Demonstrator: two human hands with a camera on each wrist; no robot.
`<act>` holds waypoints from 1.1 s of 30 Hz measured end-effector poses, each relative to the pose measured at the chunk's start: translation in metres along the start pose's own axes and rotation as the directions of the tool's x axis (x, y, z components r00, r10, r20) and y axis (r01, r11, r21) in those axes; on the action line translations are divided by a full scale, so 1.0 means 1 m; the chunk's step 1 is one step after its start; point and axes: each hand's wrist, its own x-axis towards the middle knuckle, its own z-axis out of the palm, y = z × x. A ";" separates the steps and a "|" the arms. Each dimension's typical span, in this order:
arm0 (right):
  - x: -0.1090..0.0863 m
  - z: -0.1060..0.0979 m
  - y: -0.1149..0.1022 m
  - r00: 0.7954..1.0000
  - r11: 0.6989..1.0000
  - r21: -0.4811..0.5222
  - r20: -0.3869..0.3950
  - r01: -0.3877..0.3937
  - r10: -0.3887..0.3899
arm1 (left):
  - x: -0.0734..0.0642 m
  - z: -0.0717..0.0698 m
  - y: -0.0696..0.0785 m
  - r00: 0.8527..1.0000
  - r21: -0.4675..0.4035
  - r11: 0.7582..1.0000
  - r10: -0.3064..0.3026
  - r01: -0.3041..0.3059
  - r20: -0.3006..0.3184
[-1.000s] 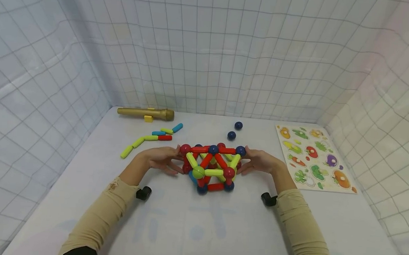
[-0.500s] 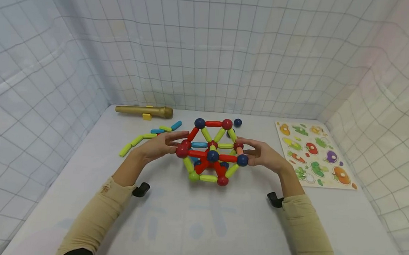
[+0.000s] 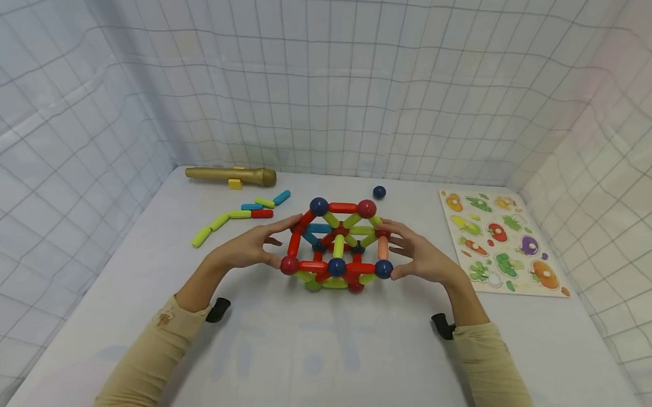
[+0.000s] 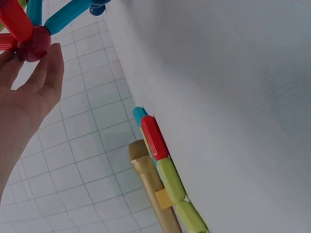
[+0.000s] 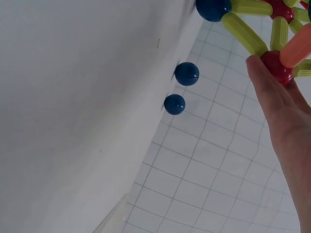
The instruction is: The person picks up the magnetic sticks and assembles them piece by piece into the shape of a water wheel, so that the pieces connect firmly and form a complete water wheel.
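A toy frame of coloured sticks and balls (image 3: 338,246) is held between both hands in the middle of the table. Red, yellow-green, blue and one orange stick join red, navy and green balls. My left hand (image 3: 247,245) grips its left side, thumb by the lower front red ball (image 3: 289,265) and fingers at a red ball behind. Opposite, my right hand (image 3: 419,256) grips the right side, with the thumb at a navy ball (image 3: 384,269). In the right wrist view its fingertips press a red ball (image 5: 277,67) where several sticks meet. Part of the frame's underside is hidden.
Loose sticks (image 3: 219,222) lie in a bent row at the left. Behind them a gold toy microphone (image 3: 229,175) rests on yellow supports. Two loose navy balls (image 5: 187,74) sit behind the frame. At the right lies a vegetable puzzle board (image 3: 504,245). Grid-patterned sheets (image 3: 337,82) wall the table.
Both hands have turned the stick-and-ball frame, so a different side faces the camera and the green ball now sits low at the front. One loose navy ball has become hidden behind it in the head view.
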 end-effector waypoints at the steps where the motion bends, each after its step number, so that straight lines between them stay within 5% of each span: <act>1: 0.000 -0.001 -0.001 1.000 1.000 -0.011 -0.001 -0.004 0.004 | 0.000 0.000 0.001 1.000 0.001 1.000 -0.005 0.005 0.004; 8: -0.004 0.002 -0.011 0.996 0.986 -0.136 -0.035 -0.092 0.088 | -0.004 0.002 0.005 0.999 0.005 0.999 -0.033 0.033 0.004; 12: -0.012 0.010 -0.031 0.982 0.934 -0.315 -0.133 -0.169 0.133 | -0.012 -0.002 0.001 0.997 0.020 0.997 -0.068 0.068 -0.034; 14: -0.014 0.015 -0.040 0.979 0.906 -0.387 -0.171 -0.168 0.109 | -0.019 -0.008 -0.005 0.987 0.069 0.990 -0.118 0.126 -0.108; 16: -0.013 0.020 -0.047 0.978 0.882 -0.442 -0.190 -0.164 0.086 | -0.026 -0.018 -0.012 0.950 0.157 0.958 -0.201 0.242 -0.238; 17: -0.013 0.021 -0.050 0.978 0.874 -0.459 -0.194 -0.160 0.078 | -0.030 -0.024 -0.016 0.915 0.202 0.927 -0.243 0.317 -0.321; 21: -0.014 0.025 -0.055 0.977 0.851 -0.498 -0.196 -0.169 0.080 | -0.039 -0.045 -0.031 0.713 0.304 0.709 -0.389 0.636 -0.583; 23: -0.016 0.024 -0.055 0.977 0.849 -0.499 -0.197 -0.171 0.081 | -0.043 -0.051 -0.037 0.649 0.312 0.624 -0.434 0.717 -0.624; 24: -0.016 0.024 -0.055 0.977 0.849 -0.502 -0.197 -0.168 0.077 | -0.045 -0.053 -0.039 0.632 0.317 0.593 -0.455 0.740 -0.627; 26: -0.017 0.024 -0.055 0.978 0.850 -0.503 -0.196 -0.159 0.068 | -0.048 -0.056 -0.042 0.624 0.337 0.558 -0.474 0.759 -0.622; 33: -0.012 0.026 -0.056 0.981 0.861 -0.485 -0.180 -0.152 0.072 | -0.059 -0.062 -0.050 0.647 0.405 0.526 -0.446 0.748 -0.618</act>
